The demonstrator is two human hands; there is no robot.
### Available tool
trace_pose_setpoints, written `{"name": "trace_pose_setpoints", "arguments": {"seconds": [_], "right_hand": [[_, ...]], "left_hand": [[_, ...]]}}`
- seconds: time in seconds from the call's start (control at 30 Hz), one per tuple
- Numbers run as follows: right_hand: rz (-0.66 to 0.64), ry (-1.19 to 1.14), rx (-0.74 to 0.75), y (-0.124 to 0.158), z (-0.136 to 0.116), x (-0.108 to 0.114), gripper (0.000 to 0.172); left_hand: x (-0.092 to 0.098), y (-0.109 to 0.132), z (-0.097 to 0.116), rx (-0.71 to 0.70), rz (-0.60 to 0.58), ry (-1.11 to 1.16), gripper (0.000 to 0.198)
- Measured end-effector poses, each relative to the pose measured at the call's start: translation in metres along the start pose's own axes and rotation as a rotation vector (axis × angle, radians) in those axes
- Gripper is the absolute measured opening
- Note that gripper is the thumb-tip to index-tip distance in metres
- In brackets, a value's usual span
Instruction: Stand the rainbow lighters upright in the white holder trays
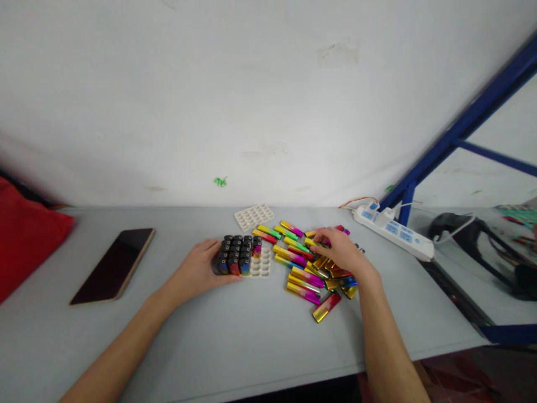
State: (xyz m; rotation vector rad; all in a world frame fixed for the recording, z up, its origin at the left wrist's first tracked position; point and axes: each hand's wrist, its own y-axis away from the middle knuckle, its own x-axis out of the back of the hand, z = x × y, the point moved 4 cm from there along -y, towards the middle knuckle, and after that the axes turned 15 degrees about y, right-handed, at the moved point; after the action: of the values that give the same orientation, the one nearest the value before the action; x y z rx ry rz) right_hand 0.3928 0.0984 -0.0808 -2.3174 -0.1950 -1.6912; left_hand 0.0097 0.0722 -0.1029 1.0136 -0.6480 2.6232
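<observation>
My left hand (pixel 205 266) is wrapped around the left side of a block of upright lighters (pixel 234 254) with black tops, its thumb along the near side. They stand in rows in a white tray (pixel 264 263) whose right-hand holes are bare. At the tray's right, a loose heap of shiny gold, pink, green and red lighters (pixel 300 257) lies on the table. Over the heap's far right part, my right hand (pixel 338 249) has its fingers pinched at a gold lighter (pixel 310 242); the fingertips partly hide it.
A second white holed tray (pixel 254 216) lies near the wall. A dark-screened tablet or phone (pixel 115 266) and a red cloth item (pixel 25 235) are at left. At right are a white power strip (pixel 394 230), a black strap-like headset (pixel 482 252) and a blue metal frame (pixel 453 134).
</observation>
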Motion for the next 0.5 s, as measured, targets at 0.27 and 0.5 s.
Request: {"name": "trace_pose_setpoints", "arguments": {"seconds": [0.27,0.5], "right_hand": [[0.302,-0.313,-0.139,-0.004,-0.036,0.011,0.047],[0.268,-0.763,-0.249,-0.010,-0.071,-0.017,0.052]], "left_hand": [[0.001,-0.001,0.002,0.018,-0.017,-0.009,0.056],[0.000,0.000,-0.002,0.013,-0.002,-0.002,0.058]]}}
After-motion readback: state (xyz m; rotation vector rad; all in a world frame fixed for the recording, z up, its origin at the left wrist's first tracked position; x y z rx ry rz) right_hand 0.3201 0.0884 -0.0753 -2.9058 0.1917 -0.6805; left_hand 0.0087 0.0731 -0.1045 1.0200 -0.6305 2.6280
